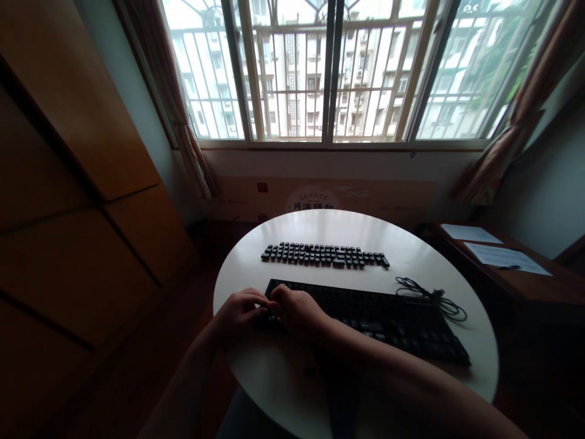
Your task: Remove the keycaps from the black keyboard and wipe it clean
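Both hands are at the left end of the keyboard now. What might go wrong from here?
The keyboard has its right end near the rim of the table, so a push from the left hand or right hand might slide it off. The loose keycaps behind could scatter if the keyboard or its coiled cable gets dragged.

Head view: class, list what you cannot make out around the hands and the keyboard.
Keyboard, left end: head view, covered by the left hand and right hand; whether the fingers hold anything is hidden.
Keycaps: head view, legends too small and dark.
Papers: head view, writing too small.
Table, near rim: head view, cut off by the bottom edge and covered by the forearms.
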A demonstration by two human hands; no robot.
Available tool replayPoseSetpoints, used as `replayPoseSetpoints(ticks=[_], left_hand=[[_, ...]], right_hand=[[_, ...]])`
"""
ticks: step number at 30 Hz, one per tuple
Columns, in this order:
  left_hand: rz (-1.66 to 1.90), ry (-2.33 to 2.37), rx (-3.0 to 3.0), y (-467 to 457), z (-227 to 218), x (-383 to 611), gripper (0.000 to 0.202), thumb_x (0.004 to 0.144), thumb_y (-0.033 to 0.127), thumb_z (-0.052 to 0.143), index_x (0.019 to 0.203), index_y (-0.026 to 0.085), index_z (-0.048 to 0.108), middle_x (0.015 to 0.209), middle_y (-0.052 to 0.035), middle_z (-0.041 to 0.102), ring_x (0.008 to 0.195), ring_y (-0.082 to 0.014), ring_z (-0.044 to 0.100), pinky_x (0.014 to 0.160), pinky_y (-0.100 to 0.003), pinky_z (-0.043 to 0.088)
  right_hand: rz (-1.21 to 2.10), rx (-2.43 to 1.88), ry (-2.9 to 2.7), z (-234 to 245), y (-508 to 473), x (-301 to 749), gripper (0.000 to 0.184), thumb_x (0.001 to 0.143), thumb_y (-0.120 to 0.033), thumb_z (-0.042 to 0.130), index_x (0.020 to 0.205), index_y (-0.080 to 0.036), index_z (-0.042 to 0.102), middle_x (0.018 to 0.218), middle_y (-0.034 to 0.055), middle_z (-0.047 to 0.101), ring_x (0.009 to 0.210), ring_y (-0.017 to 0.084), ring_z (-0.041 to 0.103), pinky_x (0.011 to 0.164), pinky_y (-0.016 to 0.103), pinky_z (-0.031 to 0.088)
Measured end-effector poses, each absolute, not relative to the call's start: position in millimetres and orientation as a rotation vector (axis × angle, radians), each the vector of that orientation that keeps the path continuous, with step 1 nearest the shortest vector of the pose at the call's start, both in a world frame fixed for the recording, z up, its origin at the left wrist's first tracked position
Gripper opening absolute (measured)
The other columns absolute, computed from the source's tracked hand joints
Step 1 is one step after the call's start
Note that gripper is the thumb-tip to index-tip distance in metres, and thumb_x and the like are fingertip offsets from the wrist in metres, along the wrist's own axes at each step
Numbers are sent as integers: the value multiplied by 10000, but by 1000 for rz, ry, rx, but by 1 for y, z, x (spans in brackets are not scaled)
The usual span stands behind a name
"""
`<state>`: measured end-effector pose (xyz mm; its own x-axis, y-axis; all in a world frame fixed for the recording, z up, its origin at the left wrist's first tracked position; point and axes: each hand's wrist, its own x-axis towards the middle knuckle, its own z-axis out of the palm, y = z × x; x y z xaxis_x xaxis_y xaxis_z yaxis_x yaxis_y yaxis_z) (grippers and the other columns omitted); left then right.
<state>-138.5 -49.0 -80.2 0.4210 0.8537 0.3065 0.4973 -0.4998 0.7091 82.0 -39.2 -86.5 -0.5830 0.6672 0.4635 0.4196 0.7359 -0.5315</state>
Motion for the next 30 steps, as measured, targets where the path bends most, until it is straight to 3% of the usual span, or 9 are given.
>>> replayPoseSetpoints(ticks=[15, 30], left_hand=[[965, 1139, 2226, -54, -87, -139, 168, 855, 264, 665, 941, 183, 785, 953, -89, 739, 898, -205, 689, 814, -316, 572], [973, 1218, 2321, -56, -93, -139, 166, 875, 271, 645, 960, 222, 778, 947, -60, 700, 922, -198, 638, 846, -313, 522]], right_hand=[[470, -800, -2266, -85, -43, 83, 96, 971, -258, 549, 1051, -210, 524, 848, 31, 733, 711, 194, 699, 616, 249, 424], [515, -838, -2265, -85, -42, 83, 169, 995, -357, 525, 1052, -200, 544, 808, 39, 719, 702, 198, 685, 626, 258, 415]])
